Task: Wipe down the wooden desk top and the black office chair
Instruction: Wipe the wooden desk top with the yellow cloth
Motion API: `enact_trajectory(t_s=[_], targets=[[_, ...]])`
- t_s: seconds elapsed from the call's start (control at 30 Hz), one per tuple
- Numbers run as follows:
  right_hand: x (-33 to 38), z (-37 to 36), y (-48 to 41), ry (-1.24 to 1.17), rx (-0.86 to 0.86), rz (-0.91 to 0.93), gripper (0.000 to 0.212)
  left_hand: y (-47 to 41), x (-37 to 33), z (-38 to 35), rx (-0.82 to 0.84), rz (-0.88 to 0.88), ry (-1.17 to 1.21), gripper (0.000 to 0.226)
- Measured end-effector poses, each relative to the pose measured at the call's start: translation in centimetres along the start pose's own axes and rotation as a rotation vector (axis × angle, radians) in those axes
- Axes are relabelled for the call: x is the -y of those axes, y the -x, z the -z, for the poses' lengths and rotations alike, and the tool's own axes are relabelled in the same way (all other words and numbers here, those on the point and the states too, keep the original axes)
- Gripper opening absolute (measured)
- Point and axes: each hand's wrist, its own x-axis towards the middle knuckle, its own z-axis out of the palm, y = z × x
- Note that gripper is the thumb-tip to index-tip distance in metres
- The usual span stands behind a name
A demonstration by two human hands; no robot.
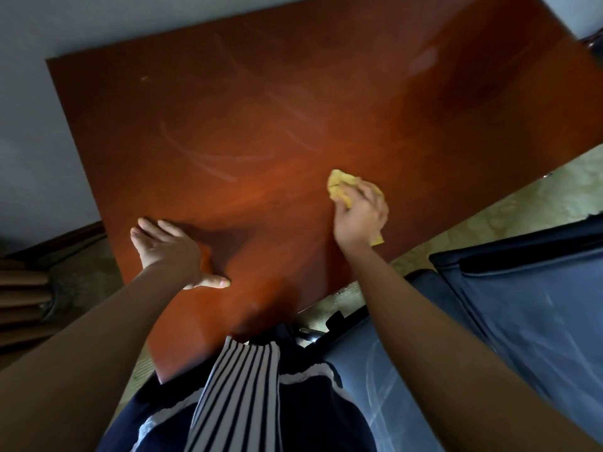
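Observation:
The reddish-brown wooden desk top (277, 109) fills the upper middle of the head view, with pale curved wipe streaks across it. My right hand (360, 216) grips a crumpled yellow cloth (339, 185) and presses it on the desk near its right edge. My left hand (169, 251) rests flat on the desk near the left front corner, fingers straight and spread. The black office chair (522, 321) stands at the lower right, beside the desk, its dusty seat showing light streaks.
A pale wall (49, 109) runs behind and left of the desk. Patterned beige floor (505, 207) shows between desk and chair. A brown ribbed object (23, 301) sits at the left edge. My striped shirt and dark shorts are at the bottom.

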Motion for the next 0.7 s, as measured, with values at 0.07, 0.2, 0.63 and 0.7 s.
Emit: enact_trajectory(t_s=[0.07,0.2,0.63,0.7], targets=[[1.9,-1.3,2.5,0.009,0.055,0.134,0.036,0.0,-0.1,0.1,0.009,0.0,-0.006,0.153],[4.2,-2.5,7.6,-0.037,0.15,0.396,0.037,-0.1,0.1,-0.1,0.009,0.008,0.0,0.153],[-6.3,1.7,8.1,-0.053,0.254,0.868,0.027,0.1,0.4,-0.7,-0.008,0.013,0.03,0.154],[-8.2,2.9,6.3,-0.036,0.203,0.758,0.029,0.2,0.4,-0.6,-0.016,0.016,0.029,0.153]])
